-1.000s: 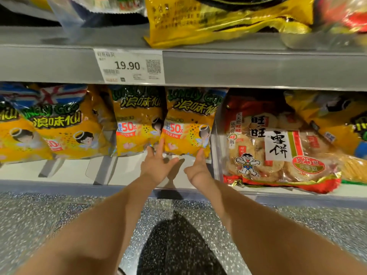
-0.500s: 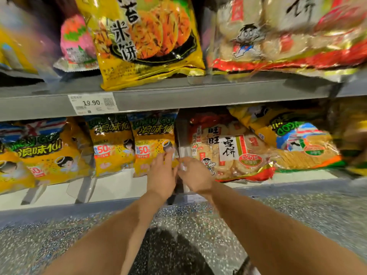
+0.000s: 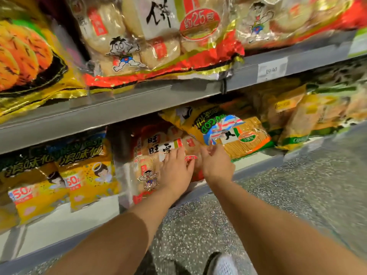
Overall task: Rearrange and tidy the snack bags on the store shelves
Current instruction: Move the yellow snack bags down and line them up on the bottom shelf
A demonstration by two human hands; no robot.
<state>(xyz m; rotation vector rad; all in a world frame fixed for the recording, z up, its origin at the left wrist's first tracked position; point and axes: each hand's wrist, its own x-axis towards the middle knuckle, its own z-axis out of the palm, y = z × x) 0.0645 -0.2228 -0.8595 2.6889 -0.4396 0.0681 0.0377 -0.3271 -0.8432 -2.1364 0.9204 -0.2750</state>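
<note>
Head view: left hand [image 3: 174, 171] and right hand [image 3: 216, 165], both spread and empty, press the red rice-cracker bag [image 3: 151, 155] mid-frame; tilted yellow bag [image 3: 228, 126] above remains unstraightened.

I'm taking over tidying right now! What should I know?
Left hand: open, flat on the red rice cracker bag on the lower shelf.
Right hand: open, beside it, fingers by the tilted yellow bag leaning over that cracker bag.
Done: the small yellow bags at left stand in a row.
Left: straighten the tilted yellow bag and the cracker bag.
</note>
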